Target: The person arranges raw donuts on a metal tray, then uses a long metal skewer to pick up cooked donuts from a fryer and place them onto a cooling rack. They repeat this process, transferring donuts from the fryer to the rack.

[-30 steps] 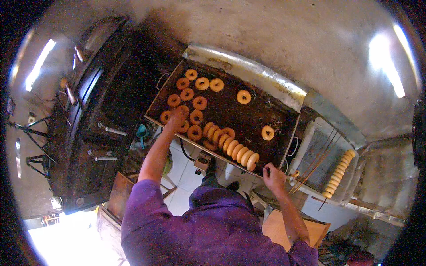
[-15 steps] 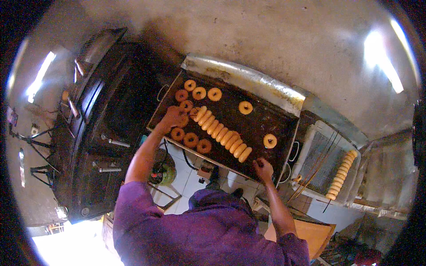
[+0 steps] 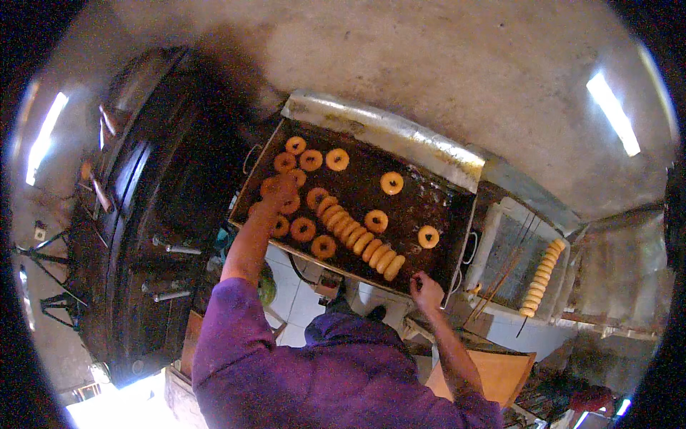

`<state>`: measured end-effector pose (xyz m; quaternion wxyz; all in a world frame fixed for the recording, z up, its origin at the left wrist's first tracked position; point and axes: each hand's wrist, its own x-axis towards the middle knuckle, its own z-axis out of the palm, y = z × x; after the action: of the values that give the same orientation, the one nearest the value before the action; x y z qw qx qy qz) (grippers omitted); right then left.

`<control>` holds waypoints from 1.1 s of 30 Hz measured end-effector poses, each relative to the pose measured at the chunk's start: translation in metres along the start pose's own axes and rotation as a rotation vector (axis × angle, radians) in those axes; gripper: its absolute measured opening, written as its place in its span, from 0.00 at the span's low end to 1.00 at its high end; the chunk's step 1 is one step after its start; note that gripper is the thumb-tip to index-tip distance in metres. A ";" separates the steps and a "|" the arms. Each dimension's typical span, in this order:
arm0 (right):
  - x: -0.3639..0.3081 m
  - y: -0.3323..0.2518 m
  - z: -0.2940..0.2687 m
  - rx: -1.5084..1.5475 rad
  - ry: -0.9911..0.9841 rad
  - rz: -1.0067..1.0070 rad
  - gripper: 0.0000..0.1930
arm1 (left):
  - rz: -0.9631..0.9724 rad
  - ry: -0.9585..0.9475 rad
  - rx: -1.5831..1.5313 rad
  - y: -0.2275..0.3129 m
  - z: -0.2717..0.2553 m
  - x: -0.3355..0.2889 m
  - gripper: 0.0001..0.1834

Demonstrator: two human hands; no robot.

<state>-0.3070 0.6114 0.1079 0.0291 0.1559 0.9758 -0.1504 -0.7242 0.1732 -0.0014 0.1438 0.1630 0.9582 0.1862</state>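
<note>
Ring-shaped doughnuts fill much of a dark rectangular tray (image 3: 421, 201) in front of me. My left hand (image 3: 281, 191) reaches over the doughnuts on the tray's left side; its fingers are blurred and partly hidden. Close to it lie a doughnut (image 3: 303, 229) and several others. A slanting row of paler doughnuts (image 3: 359, 237), threaded side by side, runs from the tray's middle toward my right hand (image 3: 427, 292). That hand is closed by the front right edge, at the end of the row, apparently around its thin stick, which barely shows.
Right of the tray stands a pale bin (image 3: 500, 243) with thin sticks (image 3: 511, 264) and another threaded row of doughnuts (image 3: 541, 279) across it. A large dark oven-like unit (image 3: 153, 207) with handles stands at left. A raised metal guard (image 3: 386, 129) lines the tray's far edge.
The threaded row has shifted toward me, along with my right hand. My left hand is farther from the row's end. A loose doughnut behind the row now shows fully. The view has shifted slightly.
</note>
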 end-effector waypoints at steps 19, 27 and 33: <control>0.052 -0.066 0.035 0.507 0.175 0.230 0.24 | 0.359 0.320 -0.076 0.093 -0.249 -0.060 0.15; -0.001 0.005 0.021 0.532 0.157 0.385 0.30 | 0.264 0.318 0.104 0.148 -0.107 -0.034 0.15; -0.068 0.059 0.005 0.915 0.365 0.522 0.26 | 0.450 0.517 -0.396 0.330 -0.095 -0.087 0.13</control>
<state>-0.2240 0.6438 0.0934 -0.1748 0.4125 0.7292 -0.5172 -0.5917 0.4018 0.2354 -0.1182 0.2859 0.8486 0.4291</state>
